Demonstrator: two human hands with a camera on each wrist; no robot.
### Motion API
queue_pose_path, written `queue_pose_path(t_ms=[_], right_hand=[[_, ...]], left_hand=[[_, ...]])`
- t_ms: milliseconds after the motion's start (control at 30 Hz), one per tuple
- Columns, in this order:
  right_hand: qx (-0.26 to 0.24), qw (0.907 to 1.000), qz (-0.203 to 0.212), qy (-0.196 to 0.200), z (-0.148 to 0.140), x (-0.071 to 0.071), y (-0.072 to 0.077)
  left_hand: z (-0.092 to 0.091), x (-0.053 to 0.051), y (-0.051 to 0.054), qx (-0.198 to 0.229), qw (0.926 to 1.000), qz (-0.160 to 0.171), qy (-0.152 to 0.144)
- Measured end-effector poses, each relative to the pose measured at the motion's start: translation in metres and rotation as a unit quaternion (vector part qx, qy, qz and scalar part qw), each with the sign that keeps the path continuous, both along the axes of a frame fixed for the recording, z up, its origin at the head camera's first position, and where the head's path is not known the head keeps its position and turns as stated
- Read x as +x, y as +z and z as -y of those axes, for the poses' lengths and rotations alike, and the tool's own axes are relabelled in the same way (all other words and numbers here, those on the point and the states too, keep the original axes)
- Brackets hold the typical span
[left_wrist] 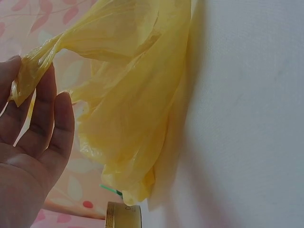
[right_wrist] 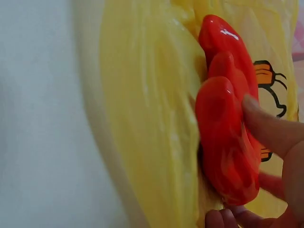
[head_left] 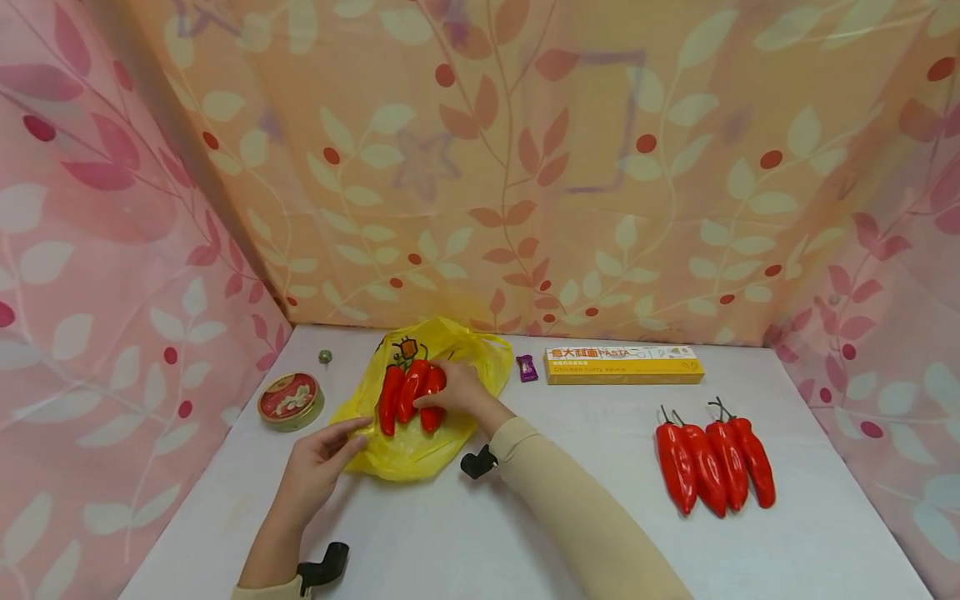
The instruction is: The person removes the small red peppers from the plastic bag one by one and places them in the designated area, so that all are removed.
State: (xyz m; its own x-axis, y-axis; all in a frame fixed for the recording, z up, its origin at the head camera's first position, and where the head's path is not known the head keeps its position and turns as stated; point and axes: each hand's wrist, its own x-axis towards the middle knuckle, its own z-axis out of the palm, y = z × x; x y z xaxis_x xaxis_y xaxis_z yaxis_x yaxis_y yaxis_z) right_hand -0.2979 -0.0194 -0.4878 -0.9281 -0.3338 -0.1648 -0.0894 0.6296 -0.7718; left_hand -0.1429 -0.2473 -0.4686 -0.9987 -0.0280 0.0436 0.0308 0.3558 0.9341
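Observation:
Several red peppers lie side by side on a crumpled yellow plastic bag. My right hand grips the rightmost of them; in the right wrist view the thumb of this hand presses on the red peppers and the other fingers reach round their end. My left hand is at the bag's left edge, and the left wrist view has this hand pinching a gathered corner of the yellow bag between thumb and fingers.
Four more than none, several red peppers lie in a row at the right. A yellow pasta box and a purple packet lie behind. At the left are a round tin and a small green lollipop. Patterned cloth walls surround the table.

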Motion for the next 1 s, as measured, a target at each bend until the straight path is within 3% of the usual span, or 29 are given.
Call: queue_pose_path(t_ms=[267, 467, 800, 1000], right_hand=[[-0.039, 0.9986, -0.023, -0.026, 0.003, 0.004, 0.005], [-0.078, 0.9964, -0.015, -0.028, -0.003, 0.014, 0.016], [-0.137, 0.9894, -0.048, 0.008, -0.016, 0.032, 0.029], [-0.161, 0.9849, -0.060, 0.024, -0.028, 0.048, 0.045]], left_hand=[[0.000, 0.001, -0.001, 0.001, 1.0000, -0.006, -0.001], [0.001, 0.000, -0.001, 0.004, 1.0000, -0.007, -0.001], [0.002, 0.001, -0.001, -0.007, 0.9999, -0.013, 0.002], [0.002, 0.003, 0.002, 0.003, 0.9999, -0.012, 0.004]])
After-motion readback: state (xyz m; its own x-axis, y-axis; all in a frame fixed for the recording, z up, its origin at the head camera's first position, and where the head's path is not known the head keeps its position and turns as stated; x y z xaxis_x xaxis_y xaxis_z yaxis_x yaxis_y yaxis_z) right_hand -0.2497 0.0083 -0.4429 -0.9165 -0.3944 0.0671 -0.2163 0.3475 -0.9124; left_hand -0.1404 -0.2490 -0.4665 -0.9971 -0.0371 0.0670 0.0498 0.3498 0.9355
